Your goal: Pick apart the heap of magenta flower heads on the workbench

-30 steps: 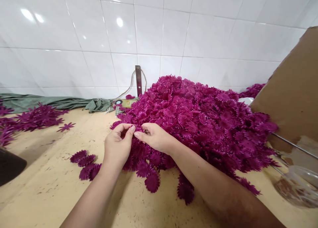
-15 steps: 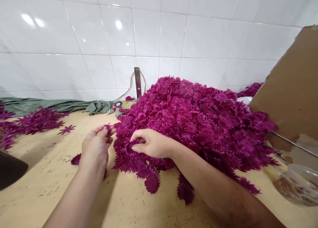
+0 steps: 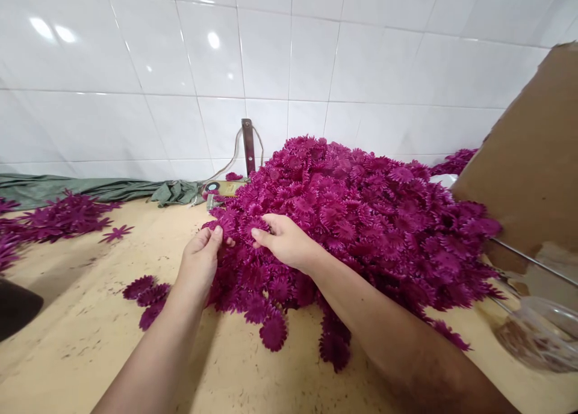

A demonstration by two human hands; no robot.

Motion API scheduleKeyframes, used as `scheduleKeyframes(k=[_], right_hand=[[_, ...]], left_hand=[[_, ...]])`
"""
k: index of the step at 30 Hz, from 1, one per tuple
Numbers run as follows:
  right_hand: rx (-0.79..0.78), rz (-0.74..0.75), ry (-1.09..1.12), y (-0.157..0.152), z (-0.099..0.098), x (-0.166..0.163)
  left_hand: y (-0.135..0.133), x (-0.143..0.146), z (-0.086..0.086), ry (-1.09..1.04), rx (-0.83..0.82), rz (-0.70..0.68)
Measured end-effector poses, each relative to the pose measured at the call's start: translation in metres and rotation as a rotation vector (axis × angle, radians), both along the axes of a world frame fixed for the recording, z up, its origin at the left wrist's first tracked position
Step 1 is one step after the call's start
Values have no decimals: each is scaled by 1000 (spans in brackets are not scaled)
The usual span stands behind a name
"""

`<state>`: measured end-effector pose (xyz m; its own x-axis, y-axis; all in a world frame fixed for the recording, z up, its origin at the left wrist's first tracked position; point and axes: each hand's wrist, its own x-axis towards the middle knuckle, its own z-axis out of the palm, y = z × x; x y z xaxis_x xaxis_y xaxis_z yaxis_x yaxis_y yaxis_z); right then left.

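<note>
A large heap of magenta artificial flower heads [image 3: 352,221] fills the middle of the table. At its left front, my left hand [image 3: 202,254] pinches a magenta flower head [image 3: 224,224] between thumb and fingers. Just to the right, my right hand [image 3: 286,242] is closed on another flower head [image 3: 253,228], its thumb on top. The two held flowers are close together; whether they touch I cannot tell. Left of my left forearm lies a small group of flower heads [image 3: 147,296] on the table.
Flatter, star-shaped magenta petal pieces [image 3: 67,216] lie at the far left, before a green cloth [image 3: 103,190] along the tiled wall. A cardboard sheet [image 3: 524,161] leans at the right, near a clear plastic tub [image 3: 542,336]. A dark object [image 3: 18,308] juts in at the left edge.
My left hand has moved right, toward my right hand. My right hand has lifted slightly up and right from the heap's front with a flower head. More of the small left group is visible.
</note>
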<state>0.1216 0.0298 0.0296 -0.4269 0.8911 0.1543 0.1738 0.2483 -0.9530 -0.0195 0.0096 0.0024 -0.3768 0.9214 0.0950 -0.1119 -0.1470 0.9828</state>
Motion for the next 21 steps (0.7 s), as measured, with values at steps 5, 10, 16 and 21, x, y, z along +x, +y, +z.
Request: scheduleKeyframes(k=[5,10,16,21], right_hand=[[-4,-85,-17,2,0,-1],[35,-104,-18,1,-2,-3],[130,-144,-291,-1,1,1],[202,-182,-268,3,-2,0]], left_hand=[[3,-3,-6,144,0,18],[8,-9,-10,414,61,215],[-6,0,-3,583,306,270],[-15,18,1,616,339,44]])
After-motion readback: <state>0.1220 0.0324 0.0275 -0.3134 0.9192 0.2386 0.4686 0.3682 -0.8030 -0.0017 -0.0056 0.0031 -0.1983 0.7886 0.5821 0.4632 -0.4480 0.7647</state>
